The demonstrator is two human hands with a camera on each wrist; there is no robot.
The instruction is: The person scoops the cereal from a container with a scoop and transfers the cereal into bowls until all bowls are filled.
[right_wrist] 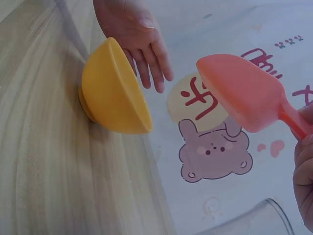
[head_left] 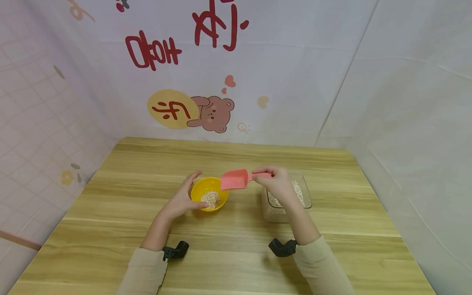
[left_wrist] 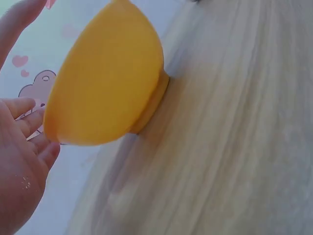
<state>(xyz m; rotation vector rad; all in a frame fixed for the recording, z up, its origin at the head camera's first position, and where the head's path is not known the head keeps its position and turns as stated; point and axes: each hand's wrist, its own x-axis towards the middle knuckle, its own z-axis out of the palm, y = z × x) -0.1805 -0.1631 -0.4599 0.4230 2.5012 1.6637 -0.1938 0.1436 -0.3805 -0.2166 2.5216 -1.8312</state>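
My right hand grips the handle of a pink scoop, its head raised near the right rim of a yellow bowl. The inside of the scoop looks bare from the head view. Pale oat flakes lie in the bottom of the bowl, which stands upright on the table. Around the bowl's left side is my left hand, thumb at the front rim and extended fingers behind. In the right wrist view, the scoop shows its underside, apart from the bowl.
A clear square container with more oat flakes stands right of the bowl, partly under my right hand and forearm. The wooden table ends at a printed white curtain behind, with more curtain on both sides.
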